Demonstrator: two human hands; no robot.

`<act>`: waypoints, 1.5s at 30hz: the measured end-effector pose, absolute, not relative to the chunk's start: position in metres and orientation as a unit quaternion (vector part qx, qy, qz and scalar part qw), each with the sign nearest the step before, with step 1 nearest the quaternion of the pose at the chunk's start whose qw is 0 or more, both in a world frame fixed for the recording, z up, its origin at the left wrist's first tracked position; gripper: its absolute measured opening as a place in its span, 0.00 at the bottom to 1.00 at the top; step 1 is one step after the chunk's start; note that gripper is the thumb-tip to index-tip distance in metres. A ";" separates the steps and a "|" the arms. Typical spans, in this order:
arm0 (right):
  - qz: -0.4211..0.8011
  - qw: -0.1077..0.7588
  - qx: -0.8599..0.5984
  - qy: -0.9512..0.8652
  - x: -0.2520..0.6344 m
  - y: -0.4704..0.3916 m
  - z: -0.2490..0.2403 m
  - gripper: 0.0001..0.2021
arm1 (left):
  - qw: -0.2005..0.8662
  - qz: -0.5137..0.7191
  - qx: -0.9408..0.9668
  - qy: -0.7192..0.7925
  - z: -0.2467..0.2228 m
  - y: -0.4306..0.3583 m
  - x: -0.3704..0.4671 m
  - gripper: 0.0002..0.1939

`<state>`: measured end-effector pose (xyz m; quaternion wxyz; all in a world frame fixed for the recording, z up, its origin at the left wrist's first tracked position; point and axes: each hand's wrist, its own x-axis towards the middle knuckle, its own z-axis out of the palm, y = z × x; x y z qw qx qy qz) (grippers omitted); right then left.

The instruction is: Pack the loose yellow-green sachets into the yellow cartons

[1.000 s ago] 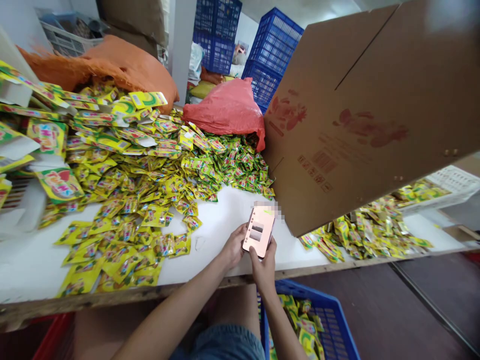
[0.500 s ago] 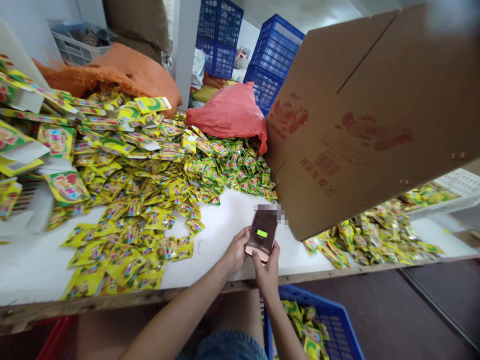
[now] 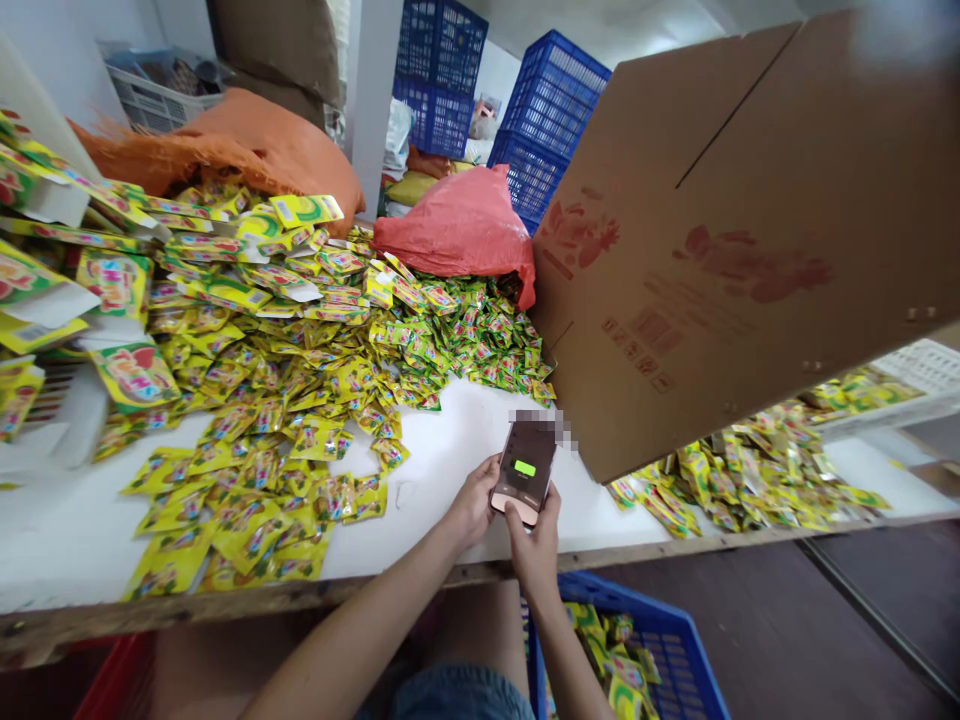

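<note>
A smartphone (image 3: 525, 468) with a dark screen and a bright green patch is held over the white tabletop (image 3: 465, 430). My left hand (image 3: 474, 502) grips its left edge. Fingers of my right hand (image 3: 536, 535) wrap the lower right side, the thumb lying at the bottom of the screen. Yellow candy packets (image 3: 255, 500) are heaped to the left of my hands, with green packets (image 3: 480, 335) behind them. A large cardboard box (image 3: 720, 240) stands tilted just to the right of the phone.
Orange (image 3: 277, 150) and red (image 3: 465, 225) sacks lie behind the heaps. More packets (image 3: 735, 475) spread under the box's right side. A blue crate (image 3: 679, 640) of packets sits below the table edge. Small printed cartons (image 3: 135, 375) are piled at left; blue crates (image 3: 551, 95) are stacked behind.
</note>
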<state>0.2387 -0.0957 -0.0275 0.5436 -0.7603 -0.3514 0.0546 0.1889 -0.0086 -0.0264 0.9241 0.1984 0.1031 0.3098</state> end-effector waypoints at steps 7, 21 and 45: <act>0.055 0.548 -0.757 -0.352 0.240 -0.095 -0.029 0.31 | 0.923 0.308 0.202 0.109 -0.025 -0.009 0.188 0.20; 0.064 0.558 -0.751 -0.346 0.241 -0.095 -0.033 0.32 | 0.925 0.306 0.197 0.113 -0.026 -0.008 0.189 0.21; 0.059 0.550 -0.758 -0.346 0.240 -0.095 -0.029 0.31 | 0.924 0.308 0.194 0.112 -0.025 -0.009 0.189 0.20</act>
